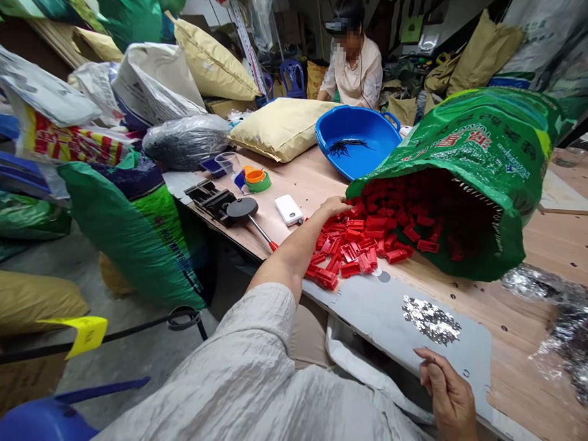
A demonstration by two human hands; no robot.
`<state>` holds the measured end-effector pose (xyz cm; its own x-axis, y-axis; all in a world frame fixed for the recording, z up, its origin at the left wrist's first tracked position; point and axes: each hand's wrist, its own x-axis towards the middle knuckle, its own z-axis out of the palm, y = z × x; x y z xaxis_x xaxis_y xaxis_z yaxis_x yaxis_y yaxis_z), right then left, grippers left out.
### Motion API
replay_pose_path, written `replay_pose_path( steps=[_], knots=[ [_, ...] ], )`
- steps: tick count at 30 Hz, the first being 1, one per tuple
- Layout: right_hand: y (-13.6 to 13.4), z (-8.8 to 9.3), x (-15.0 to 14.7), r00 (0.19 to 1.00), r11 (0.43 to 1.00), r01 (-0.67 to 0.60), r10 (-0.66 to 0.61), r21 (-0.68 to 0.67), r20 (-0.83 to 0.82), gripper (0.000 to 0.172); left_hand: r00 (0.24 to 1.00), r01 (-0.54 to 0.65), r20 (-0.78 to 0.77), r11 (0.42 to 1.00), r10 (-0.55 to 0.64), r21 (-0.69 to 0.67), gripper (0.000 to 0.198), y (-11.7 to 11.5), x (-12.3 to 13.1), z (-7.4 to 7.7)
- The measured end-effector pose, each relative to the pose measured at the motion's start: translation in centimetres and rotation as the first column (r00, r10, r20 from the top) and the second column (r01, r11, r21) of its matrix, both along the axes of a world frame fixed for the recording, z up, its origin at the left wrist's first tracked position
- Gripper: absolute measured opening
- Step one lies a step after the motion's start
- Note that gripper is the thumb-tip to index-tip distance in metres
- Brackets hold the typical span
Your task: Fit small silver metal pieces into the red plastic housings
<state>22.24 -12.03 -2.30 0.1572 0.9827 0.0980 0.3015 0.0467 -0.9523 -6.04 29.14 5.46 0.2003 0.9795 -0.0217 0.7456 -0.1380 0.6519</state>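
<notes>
Green sack point(473, 144) lies on its side on the surface point(556, 245), mouth open; red plastic pieces point(366, 240) spill out of the mouth in a heap. Left hand point(334, 206) rests on the heap's far edge, just outside the sack mouth; fingers lie on the pieces, grasp cannot be told. Right hand point(449, 396) is well in front of the sack, at the near edge of a grey mat point(368, 308); fingers loosely curled, holding nothing. Silver flakes point(430, 319) sit on the mat between this hand and the sack. Blue basin point(361, 129) stands just behind the sack mouth; a person point(354, 67) sits beyond it.
</notes>
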Motion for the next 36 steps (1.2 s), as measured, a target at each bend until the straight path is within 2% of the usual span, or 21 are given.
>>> replay_pose_path(
  steps=[7,12,16,17,18,20,21,23,25,30,36],
  knots=[
    [0.1,0.2,0.1,0.999,0.998,-0.043,0.042,0.041,0.013,0.03,0.999,-0.047,0.008,0.994,0.046,0.099,0.012,-3.1,-0.1,0.2],
    [0.1,0.3,0.1,0.999,0.998,-0.036,0.034,0.049,0.04,0.03,0.999,-0.011,0.052,0.99,0.003,0.14,0.007,-7.5,-0.2,0.9],
    [0.0,0.4,0.2,0.998,0.999,-0.031,0.03,0.03,0.055,0.031,0.991,-0.008,0.134,0.987,-0.014,0.162,0.015,-11.8,-0.7,1.5],
    [0.0,0.5,0.2,0.998,0.999,-0.032,0.03,0.027,0.055,0.031,0.986,-0.04,0.165,0.982,0.01,0.184,0.02,-13.1,-1.1,1.4],
    [0.0,0.5,0.2,0.998,0.999,-0.032,0.03,0.026,0.052,0.031,0.97,-0.127,0.231,0.965,0.073,0.228,0.023,-14.4,-1.5,1.3],
    [0.0,0.7,0.1,0.998,0.999,-0.03,0.029,0.026,0.047,0.032,0.927,-0.332,0.277,0.895,0.251,0.299,0.027,-17.1,-2.6,0.7],
    [0.0,0.8,0.1,0.998,0.999,-0.029,0.028,0.025,0.048,0.032,0.911,-0.395,0.259,0.856,0.32,0.334,0.027,-18.5,-3.1,0.2],
    [0.0,1.0,0.2,0.998,0.999,-0.028,0.027,0.021,0.06,0.033,0.906,-0.423,0.204,0.81,0.37,0.405,0.026,-20.8,-4.0,-1.0],
    [0.0,0.9,0.3,0.996,0.999,-0.032,0.03,0.015,0.081,0.033,0.92,-0.389,0.151,0.8,0.362,0.457,0.031,-22.5,-4.6,-2.4],
    [-0.1,0.4,0.6,0.996,0.999,-0.035,0.034,0.011,0.087,0.031,0.953,-0.255,-0.023,0.838,0.303,0.481,0.057,-24.0,-4.4,-4.7],
    [-0.1,0.5,0.4,0.996,0.999,-0.027,0.025,0.019,0.082,0.03,0.965,-0.188,-0.076,0.862,0.252,0.471,0.064,-23.2,-2.6,-5.1]
  ],
)
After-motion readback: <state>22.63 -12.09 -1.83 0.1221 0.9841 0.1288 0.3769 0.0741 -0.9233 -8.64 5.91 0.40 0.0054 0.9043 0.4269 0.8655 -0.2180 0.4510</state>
